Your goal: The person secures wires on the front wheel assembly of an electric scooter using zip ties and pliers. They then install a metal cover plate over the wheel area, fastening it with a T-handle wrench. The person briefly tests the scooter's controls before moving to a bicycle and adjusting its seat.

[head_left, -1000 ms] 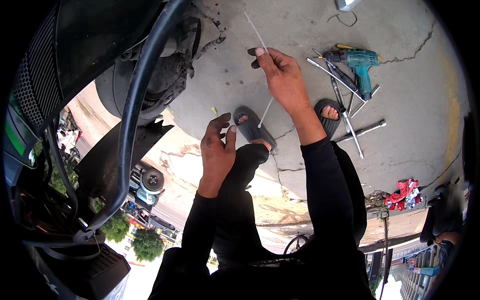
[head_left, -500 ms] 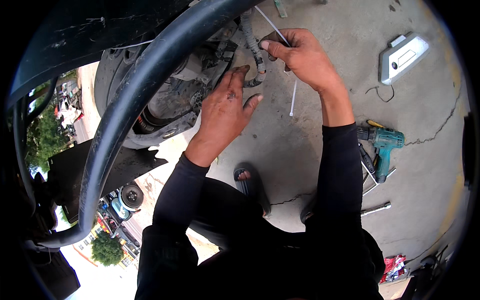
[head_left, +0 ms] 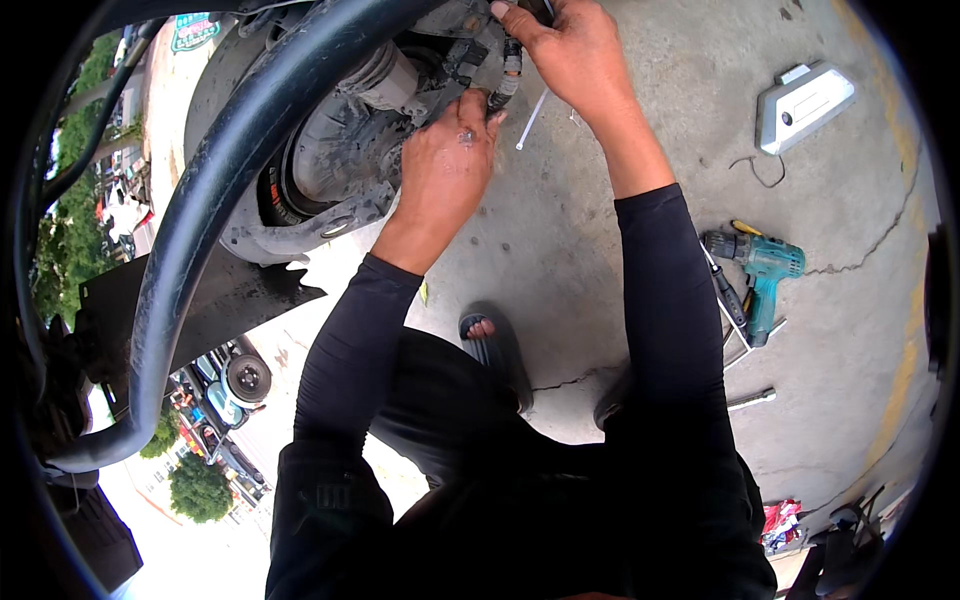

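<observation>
Both hands have moved up a bit since the earlier frame, and the left hand [head_left: 450,155] is now bent in by the low end of the wrapped cable [head_left: 512,70]. A thick black bar [head_left: 195,210] bends past the person's left side. The left fingers curl, their tips partly hidden, so one cannot tell if they pinch the cable. The right hand [head_left: 578,50] is by the cable's upper part, with its thumb and fingers pinching a thin white strip [head_left: 531,121]. The strip's long end hangs below the hand, over the floor. Dusty machine parts [head_left: 345,150] sit just left of the left hand. A black sandal [head_left: 498,360] is lower down. On the grey floor to the right lie a teal drill [head_left: 765,258] and, farther off, a silver box [head_left: 806,108]. Far away stands a green tree [head_left: 200,487].
</observation>
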`<act>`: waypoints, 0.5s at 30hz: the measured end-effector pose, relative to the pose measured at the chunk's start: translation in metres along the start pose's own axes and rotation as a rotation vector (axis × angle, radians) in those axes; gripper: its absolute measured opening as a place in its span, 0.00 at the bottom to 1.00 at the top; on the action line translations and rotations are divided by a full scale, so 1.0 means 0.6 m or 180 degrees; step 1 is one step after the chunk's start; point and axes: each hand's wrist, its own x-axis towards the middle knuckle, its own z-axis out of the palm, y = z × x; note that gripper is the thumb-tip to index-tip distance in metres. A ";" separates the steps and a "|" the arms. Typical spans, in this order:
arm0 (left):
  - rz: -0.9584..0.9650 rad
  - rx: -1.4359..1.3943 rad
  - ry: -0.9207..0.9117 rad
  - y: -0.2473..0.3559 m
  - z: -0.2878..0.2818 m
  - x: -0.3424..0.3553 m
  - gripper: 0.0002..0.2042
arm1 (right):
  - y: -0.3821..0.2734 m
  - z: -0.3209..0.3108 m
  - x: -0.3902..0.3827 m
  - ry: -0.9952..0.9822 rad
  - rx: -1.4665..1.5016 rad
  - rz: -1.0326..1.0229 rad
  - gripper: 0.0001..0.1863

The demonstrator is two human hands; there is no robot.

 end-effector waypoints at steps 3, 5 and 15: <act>0.0049 0.0265 0.0382 0.000 -0.011 0.003 0.13 | -0.008 0.022 0.009 0.0225 0.0542 0.0269 0.14; 0.0123 0.0368 0.0630 0.008 -0.011 0.005 0.13 | 0.000 0.033 0.012 0.0560 0.0223 0.0190 0.13; -0.0419 0.0825 0.0564 0.021 -0.009 0.016 0.13 | 0.041 0.017 -0.034 -0.0031 0.1580 0.0047 0.19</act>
